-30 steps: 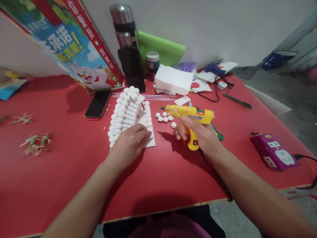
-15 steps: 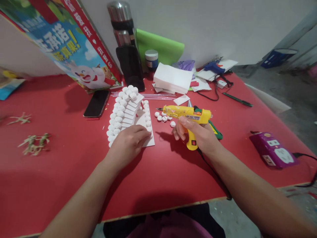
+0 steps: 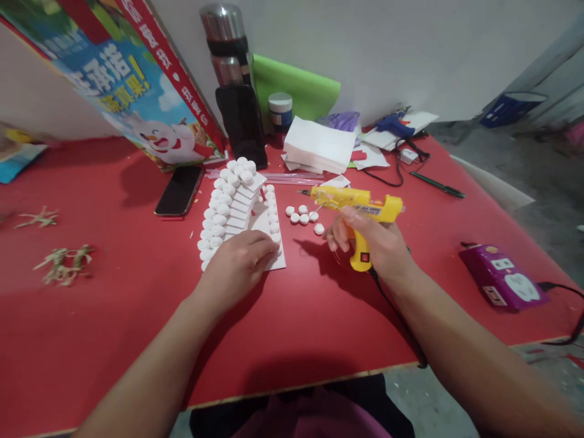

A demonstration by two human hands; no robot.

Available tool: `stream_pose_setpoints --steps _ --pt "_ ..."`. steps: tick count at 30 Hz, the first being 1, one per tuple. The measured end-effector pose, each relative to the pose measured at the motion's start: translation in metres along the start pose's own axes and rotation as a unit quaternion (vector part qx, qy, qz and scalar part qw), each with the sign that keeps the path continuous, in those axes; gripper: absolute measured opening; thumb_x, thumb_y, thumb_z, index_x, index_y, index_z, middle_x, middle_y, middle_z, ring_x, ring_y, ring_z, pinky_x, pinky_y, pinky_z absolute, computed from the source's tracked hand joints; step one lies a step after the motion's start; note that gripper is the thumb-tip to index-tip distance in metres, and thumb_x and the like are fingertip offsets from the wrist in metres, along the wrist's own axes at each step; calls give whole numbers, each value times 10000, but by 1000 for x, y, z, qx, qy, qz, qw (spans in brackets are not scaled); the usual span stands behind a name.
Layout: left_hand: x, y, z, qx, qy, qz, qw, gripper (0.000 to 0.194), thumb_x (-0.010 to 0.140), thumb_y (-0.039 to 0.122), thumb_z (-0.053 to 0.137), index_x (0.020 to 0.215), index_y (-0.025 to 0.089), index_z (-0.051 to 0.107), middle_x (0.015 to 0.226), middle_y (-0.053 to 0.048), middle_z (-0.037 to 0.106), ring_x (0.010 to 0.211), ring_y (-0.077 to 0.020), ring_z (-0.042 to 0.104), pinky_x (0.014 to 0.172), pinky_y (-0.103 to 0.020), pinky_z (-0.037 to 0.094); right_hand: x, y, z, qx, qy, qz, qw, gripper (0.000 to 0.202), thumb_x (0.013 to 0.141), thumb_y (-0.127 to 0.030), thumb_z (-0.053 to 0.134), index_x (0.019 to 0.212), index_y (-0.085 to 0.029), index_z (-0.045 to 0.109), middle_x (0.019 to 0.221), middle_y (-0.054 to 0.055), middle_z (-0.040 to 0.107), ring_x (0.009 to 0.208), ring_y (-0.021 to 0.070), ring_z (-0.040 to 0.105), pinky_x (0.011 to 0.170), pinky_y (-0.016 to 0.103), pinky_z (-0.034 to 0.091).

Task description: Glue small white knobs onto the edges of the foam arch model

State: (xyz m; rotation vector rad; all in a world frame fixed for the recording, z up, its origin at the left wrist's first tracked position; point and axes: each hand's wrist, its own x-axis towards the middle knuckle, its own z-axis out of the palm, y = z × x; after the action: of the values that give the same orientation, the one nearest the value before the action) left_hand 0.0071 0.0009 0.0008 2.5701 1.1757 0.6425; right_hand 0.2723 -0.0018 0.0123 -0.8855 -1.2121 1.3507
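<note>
A white staircase model [image 3: 239, 207] with rounded white pieces along its sides stands on a white base. Over its near end, my left hand [image 3: 241, 258] has its fingers pinched on a small white round piece [image 3: 276, 239] at the base's right edge. My right hand [image 3: 371, 237] is wrapped round the grip of a yellow hot glue gun [image 3: 360, 204], its nozzle pointing left above the red table. Several loose white round pieces [image 3: 303, 218] lie between the model and the glue gun. Part of the model is hidden under my left hand.
Behind the model are a black phone [image 3: 179, 190], a steel thermos [image 3: 223, 30], a jar [image 3: 280, 109] and white paper sheets [image 3: 319, 144]. A purple power strip [image 3: 502, 277] sits at the right, a green pen [image 3: 438, 184] behind it. Straw-like knotted pieces [image 3: 64, 264] lie left.
My right hand has moved the glue gun to the right and slightly up, away from the model. My left hand stays at the same place on the base's edge.
</note>
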Motion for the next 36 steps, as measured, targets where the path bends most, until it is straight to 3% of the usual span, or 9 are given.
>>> stream_pose_setpoints --steps 7,11,15,18,21,23,26,32,36 --pt "11 12 -1 85 57 59 993 221 1039 141 551 987 137 765 1002 -132 779 882 -259 719 737 -378 554 11 -12 -13 44 131 -18 990 390 881 -545 820 687 -232 694 616 2 590 588 181 599 647 383 543" --pt "41 32 5 122 -19 114 986 250 1031 108 517 987 135 761 1039 -140 763 922 -268 697 789 -390 557 12 -9 -16 22 164 -4 986 402 901 -548 798 700 -215 696 669 15 630 658 195 678 638 357 537" --pt "72 46 17 202 -96 118 967 264 977 48 513 1049 89 763 1041 -187 742 949 -318 690 830 -438 553 11 -6 -18 15 178 -6 984 404 926 -544 766 700 -218 692 685 16 641 662 193 692 612 343 548" --pt "83 36 16 185 -91 97 974 294 974 59 494 1077 98 767 1084 -199 746 978 -331 697 849 -459 561 12 -7 -19 25 179 -13 983 411 916 -572 774 713 -226 682 676 12 631 653 199 698 620 354 583" --pt "88 12 3 123 13 20 992 389 956 35 452 1178 131 757 1233 -172 756 1126 -317 706 942 -457 570 14 -10 -18 27 191 -16 981 436 887 -601 794 699 -228 667 657 15 629 648 201 700 618 356 601" --pt "92 -1 -7 84 29 -9 996 377 961 68 485 1206 146 761 1210 -140 786 1120 -308 725 962 -460 577 15 -12 -17 30 201 -18 979 439 864 -596 815 686 -225 662 655 17 633 649 197 698 613 348 603" --pt "98 -8 -10 56 -12 -30 998 358 960 88 519 1199 143 780 1176 -127 813 1098 -302 749 970 -453 586 15 -14 -15 36 203 -16 978 428 860 -581 823 690 -220 667 659 15 631 653 194 700 633 350 611" --pt "105 -5 6 103 -104 -29 989 391 902 31 567 1221 134 768 1250 -161 784 1174 -325 732 1015 -461 564 15 -13 -15 43 198 -8 979 417 848 -582 824 705 -230 652 647 2 628 657 194 709 633 341 607" --pt "107 -6 12 99 -112 -19 989 379 929 98 610 1283 166 729 1289 -143 758 1222 -316 698 997 -442 559 15 -13 -14 36 188 -5 981 437 847 -606 815 711 -231 636 646 2 634 648 192 707 645 341 606"
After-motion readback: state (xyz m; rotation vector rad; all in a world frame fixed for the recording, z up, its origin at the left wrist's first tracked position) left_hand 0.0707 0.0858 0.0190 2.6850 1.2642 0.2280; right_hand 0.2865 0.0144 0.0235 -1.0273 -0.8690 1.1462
